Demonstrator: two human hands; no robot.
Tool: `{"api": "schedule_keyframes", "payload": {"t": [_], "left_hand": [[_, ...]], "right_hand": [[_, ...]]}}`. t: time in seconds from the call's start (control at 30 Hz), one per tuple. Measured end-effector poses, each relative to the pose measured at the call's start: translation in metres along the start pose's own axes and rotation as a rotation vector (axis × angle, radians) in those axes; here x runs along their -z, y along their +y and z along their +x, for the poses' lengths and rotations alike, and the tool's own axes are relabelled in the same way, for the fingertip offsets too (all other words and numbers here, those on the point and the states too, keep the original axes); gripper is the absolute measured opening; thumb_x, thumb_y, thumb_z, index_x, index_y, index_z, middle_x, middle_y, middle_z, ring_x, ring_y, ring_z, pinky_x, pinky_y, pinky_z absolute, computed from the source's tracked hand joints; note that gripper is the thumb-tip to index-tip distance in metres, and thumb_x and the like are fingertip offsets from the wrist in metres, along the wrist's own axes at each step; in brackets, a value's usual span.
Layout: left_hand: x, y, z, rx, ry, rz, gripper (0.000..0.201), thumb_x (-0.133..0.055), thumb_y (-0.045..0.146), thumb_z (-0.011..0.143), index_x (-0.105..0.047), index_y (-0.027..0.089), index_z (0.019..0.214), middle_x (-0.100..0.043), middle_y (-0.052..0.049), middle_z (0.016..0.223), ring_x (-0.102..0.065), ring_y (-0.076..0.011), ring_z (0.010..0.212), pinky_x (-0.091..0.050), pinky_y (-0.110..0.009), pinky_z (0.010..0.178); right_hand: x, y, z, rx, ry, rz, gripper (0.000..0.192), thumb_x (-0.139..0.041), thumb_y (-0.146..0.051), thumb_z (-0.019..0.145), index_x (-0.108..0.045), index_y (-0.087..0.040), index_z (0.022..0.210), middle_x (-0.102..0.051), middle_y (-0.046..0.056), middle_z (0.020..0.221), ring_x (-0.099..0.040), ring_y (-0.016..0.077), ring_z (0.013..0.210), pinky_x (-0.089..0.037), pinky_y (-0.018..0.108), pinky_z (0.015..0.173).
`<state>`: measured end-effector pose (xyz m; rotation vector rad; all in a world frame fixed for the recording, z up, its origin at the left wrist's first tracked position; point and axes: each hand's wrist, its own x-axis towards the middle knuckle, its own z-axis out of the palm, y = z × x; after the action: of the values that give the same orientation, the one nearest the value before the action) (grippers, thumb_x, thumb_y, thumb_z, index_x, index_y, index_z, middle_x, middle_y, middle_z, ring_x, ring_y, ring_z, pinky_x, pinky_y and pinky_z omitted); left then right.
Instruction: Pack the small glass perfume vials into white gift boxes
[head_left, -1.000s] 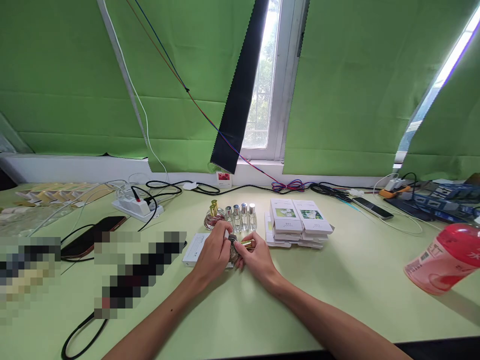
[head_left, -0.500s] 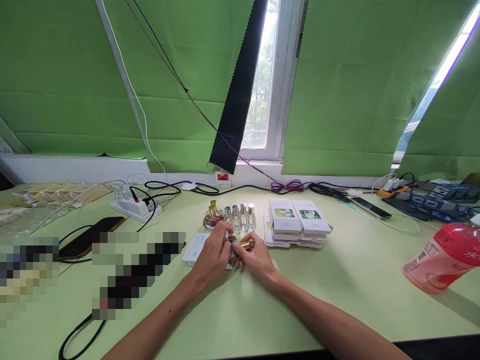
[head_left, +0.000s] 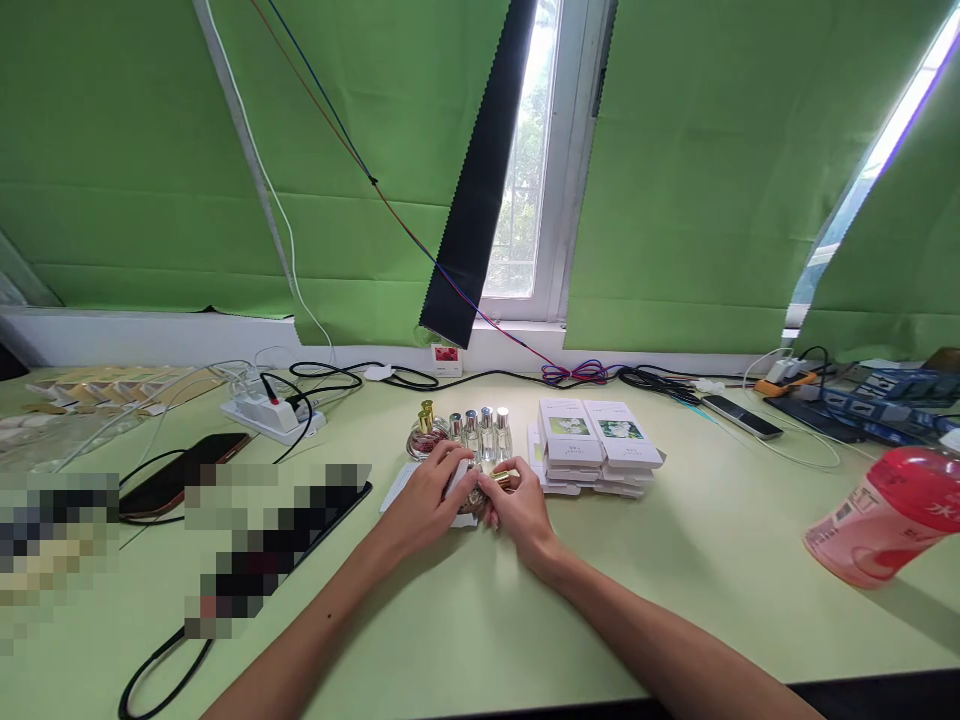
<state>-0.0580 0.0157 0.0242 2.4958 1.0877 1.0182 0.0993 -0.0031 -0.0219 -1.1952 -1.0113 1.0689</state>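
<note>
A round glass perfume bottle with a gold cap lies tilted between my hands, its cap toward the right. My right hand is closed around the cap end. With curled fingers, my left hand grips the glass body from the left; a small white piece shows between its thumb and fingers, too little visible to name. Under my left hand is a white box, partly covered. Just behind stand several slim clear bottles with silver caps, and another round gold-capped perfume bottle.
White printed boxes are stacked right of my hands. A pink bottle with a red top stands far right. Phones and cables lie left, near a white power strip. Another phone lies at the back right.
My hands and the perfume bottle have shifted slightly right. The white box under my left hand has moved right and turned a little. A white piece now shows in my left hand.
</note>
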Motion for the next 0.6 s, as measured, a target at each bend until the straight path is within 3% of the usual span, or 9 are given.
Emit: {"api": "schedule_keyframes", "payload": {"t": [0.1,0.4,0.6], "left_hand": [[0.006,0.0,0.0,0.005,-0.029,0.043,0.028,-0.06,0.039,0.093,-0.065,0.026,0.117,-0.064,-0.009,0.124,-0.064,-0.0275,0.112,-0.055,-0.039,0.091],[0.013,-0.012,-0.003,-0.04,-0.175,0.084,0.076,-0.086,0.048,0.064,-0.056,0.029,0.131,-0.063,-0.008,0.131,-0.061,-0.032,0.118,-0.05,-0.044,0.099],[0.015,-0.016,-0.004,-0.04,-0.206,0.136,0.077,-0.087,0.044,0.061,-0.056,0.03,0.131,-0.066,-0.007,0.122,-0.065,-0.0321,0.108,-0.053,-0.042,0.09]], "right_hand": [[0.001,-0.001,0.0,0.006,0.037,0.008,0.036,-0.073,-0.044,0.072,-0.048,-0.024,0.087,-0.057,-0.009,0.05,-0.051,0.0126,0.037,-0.036,0.022,0.037],[0.002,-0.002,0.0,0.053,0.069,0.067,0.032,-0.072,-0.039,0.073,-0.048,-0.023,0.088,-0.058,-0.009,0.058,-0.048,0.0094,0.039,-0.036,0.021,0.038],[0.003,-0.004,0.0,0.095,0.087,0.088,0.031,-0.073,-0.038,0.073,-0.049,-0.023,0.086,-0.058,-0.008,0.061,-0.049,0.0091,0.043,-0.036,0.021,0.041]]}}
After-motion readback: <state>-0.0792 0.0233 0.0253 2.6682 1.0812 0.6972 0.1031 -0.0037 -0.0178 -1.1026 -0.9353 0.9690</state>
